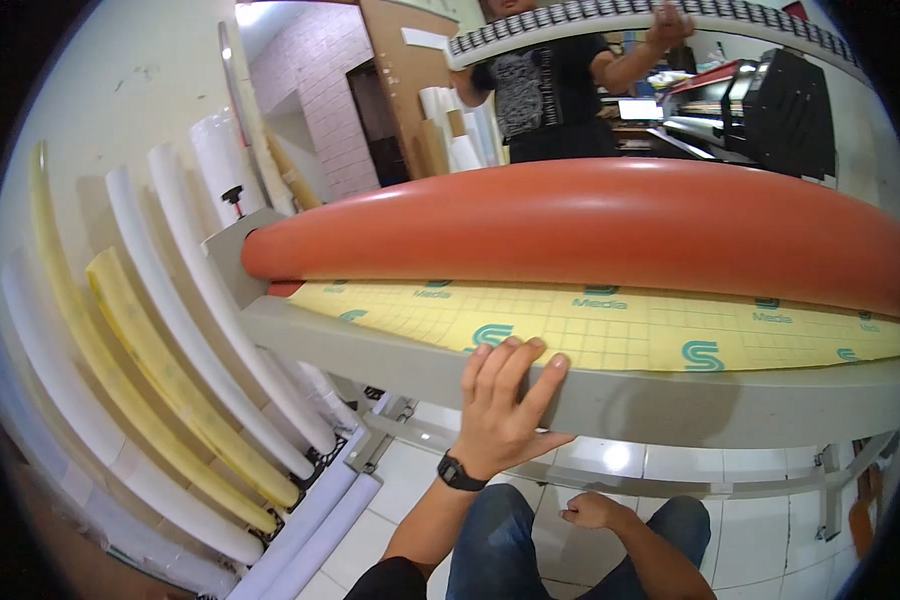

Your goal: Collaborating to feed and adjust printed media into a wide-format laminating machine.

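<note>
My left hand, with a black watch on its wrist, rests on the grey front bar of a roller laminator. Its fingers are stretched out, the tips touching the near edge of a yellow backing sheet with a grid and teal print. Behind that sheet lies a thick orange-red roller; the sheet's far side meets the roller's underside. Lower down, my right hand is curled into a loose fist between my knees, with nothing visible in it.
Across the machine a person holds up a long strip with a black pattern. Several white and yellow rolls lean on the left wall. More rolls lie on the tiled floor. A large black printer stands at the back right.
</note>
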### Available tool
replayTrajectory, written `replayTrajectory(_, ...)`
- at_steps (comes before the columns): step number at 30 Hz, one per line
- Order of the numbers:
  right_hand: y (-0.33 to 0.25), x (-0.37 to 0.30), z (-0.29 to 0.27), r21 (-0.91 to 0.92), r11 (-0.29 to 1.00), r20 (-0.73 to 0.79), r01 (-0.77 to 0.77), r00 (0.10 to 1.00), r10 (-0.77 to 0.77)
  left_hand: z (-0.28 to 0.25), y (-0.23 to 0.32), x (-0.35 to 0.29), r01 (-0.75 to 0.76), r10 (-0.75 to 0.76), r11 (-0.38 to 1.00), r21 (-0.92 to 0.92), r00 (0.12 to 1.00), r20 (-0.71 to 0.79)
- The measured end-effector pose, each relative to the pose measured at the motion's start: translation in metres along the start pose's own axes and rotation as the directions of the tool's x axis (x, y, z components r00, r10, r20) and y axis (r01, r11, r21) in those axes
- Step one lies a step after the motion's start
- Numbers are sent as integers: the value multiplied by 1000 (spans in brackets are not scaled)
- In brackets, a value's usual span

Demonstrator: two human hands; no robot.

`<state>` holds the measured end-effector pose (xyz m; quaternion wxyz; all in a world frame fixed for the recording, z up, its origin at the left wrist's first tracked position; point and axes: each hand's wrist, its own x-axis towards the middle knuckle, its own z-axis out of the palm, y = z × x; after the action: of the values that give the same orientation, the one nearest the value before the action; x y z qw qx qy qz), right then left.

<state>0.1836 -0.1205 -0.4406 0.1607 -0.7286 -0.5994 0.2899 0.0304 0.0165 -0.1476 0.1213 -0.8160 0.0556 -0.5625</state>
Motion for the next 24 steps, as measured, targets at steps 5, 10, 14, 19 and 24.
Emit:
replayTrajectory(5, 28, 30, 27, -62, 998, 6, 18, 1000, -17, 1, 2, 1, 11, -11, 1000, -14, 1000, 10)
replayTrajectory(10, 21, 39, 37, 64, 996, -73, 67, 995, -62, -1, 2, -1, 18, -18, 1000, 11, 1000, -4)
replayTrajectory(14, 20, 44, 38, 60, 996, -106, 64, 993, -57, 3, -1, -4, 22, -22, 1000, 1, 999, -27)
replayTrajectory(19, 22, 58, 35, 83, 992, -110, 94, 990, -85, 1, -4, 2, -11, 12, 1000, 8, 1000, -29)
replayTrajectory(24, 43, 58, 37, 41, 998, -21, 36, 999, -35, 7, -4, 1, 25, -24, 1000, 15, 998, -57)
